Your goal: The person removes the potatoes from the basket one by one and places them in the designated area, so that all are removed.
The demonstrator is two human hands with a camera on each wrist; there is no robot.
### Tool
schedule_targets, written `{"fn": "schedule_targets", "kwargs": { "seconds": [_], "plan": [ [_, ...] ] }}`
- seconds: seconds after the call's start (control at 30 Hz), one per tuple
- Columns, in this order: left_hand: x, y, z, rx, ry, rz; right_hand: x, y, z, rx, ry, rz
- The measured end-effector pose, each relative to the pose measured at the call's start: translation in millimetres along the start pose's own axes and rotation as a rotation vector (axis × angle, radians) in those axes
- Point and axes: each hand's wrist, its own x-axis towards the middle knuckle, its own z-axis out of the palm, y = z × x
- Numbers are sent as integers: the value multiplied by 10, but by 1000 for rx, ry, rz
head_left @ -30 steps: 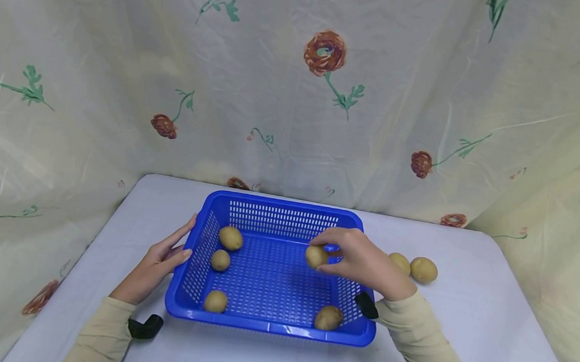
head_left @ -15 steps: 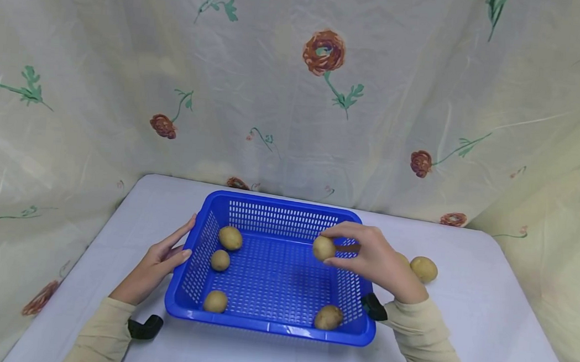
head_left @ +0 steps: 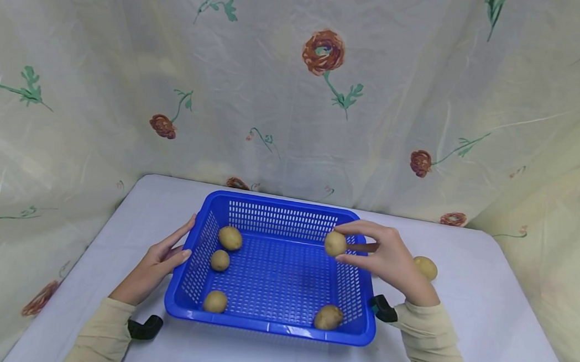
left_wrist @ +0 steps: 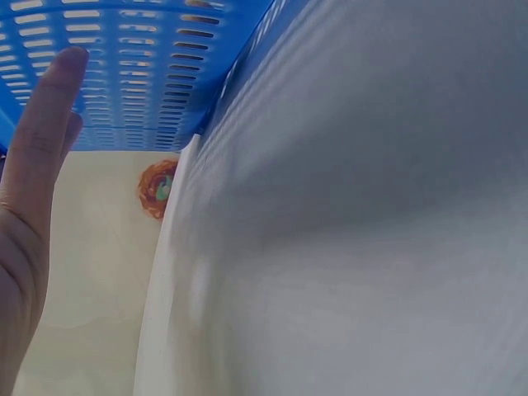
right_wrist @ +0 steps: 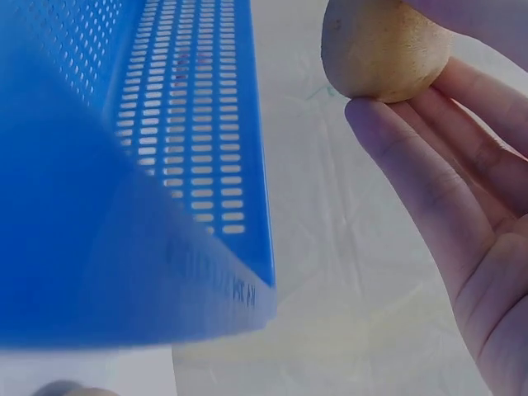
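Note:
A blue slotted basket (head_left: 271, 328) stands on the white table. Several potatoes lie in it: two near the left wall (head_left: 230, 237) (head_left: 220, 260), one at the front left (head_left: 215, 301) and one at the front right (head_left: 328, 317). My right hand (head_left: 348, 243) pinches another potato (head_left: 335, 243) in its fingertips, in the air above the basket's right wall. The right wrist view shows that potato (right_wrist: 384, 45) against my fingers (right_wrist: 429, 181), with the basket (right_wrist: 124, 206) beside it. My left hand (head_left: 176, 249) rests with straight fingers (left_wrist: 41, 140) against the basket's left wall (left_wrist: 148, 74).
One loose potato (head_left: 425, 267) lies on the table (head_left: 487, 304) to the right of the basket, partly behind my right hand. A flowered cloth (head_left: 320, 94) hangs close behind and around the table. Black wrist straps (head_left: 145, 326) (head_left: 382, 308) sit on both sleeves.
My right hand has carried the pinched potato up and to the right, from over the basket floor to above the right wall. The left hand has stayed put.

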Motion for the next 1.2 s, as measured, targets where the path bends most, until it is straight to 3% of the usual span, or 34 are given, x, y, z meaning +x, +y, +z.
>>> {"fn": "schedule_targets", "kwargs": {
  "seconds": [0.8,1.2],
  "plan": [
    [6,-13,9,2,2,-2,-376,254,-327,46,266,25],
    [10,33,22,29,1,-23,-550,503,-438,17,329,105]
  ]
}}
